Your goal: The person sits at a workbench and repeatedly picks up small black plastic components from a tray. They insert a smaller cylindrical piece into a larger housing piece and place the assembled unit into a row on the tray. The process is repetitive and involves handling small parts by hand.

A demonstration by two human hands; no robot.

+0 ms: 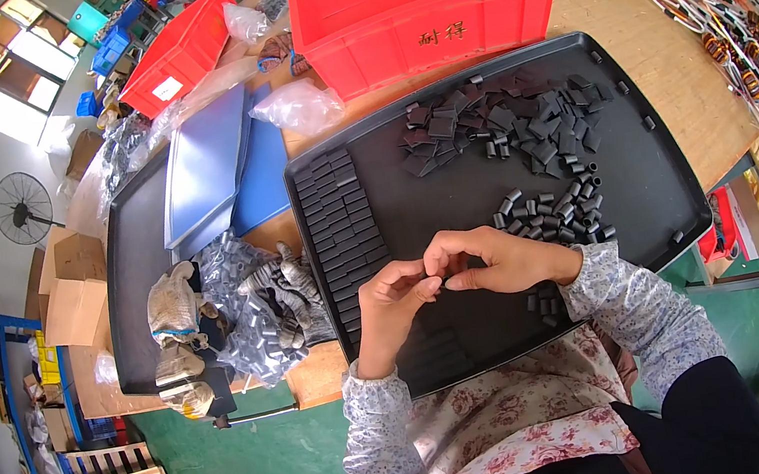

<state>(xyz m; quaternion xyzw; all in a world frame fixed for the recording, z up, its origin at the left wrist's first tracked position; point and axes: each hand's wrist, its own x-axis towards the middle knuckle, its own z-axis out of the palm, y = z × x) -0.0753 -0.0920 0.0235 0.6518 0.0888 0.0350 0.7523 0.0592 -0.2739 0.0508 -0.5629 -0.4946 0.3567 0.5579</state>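
My left hand [388, 310] and my right hand [498, 262] meet over the near part of a large black tray [436, 212]. Both have thumb and fingers pinched together, tip to tip. A tiny dark bit shows between them, but the fingers cover most of it and its kind cannot be told. Just beyond my right hand lies a heap of short black cylinders [566, 212], with several more [543, 301] under my right wrist. Farther back is a pile of flat black pieces [529, 117]. Black pieces in tight rows [338, 229] line the tray's left side, next to my left hand.
A large red bin [430, 35] stands behind the tray, a second red bin [177, 54] farther left. Blue sheets [210, 165], a clear bag of grey parts [250, 310] and work gloves [173, 319] lie at left. Wires with wound coils [735, 37] cover the right side.
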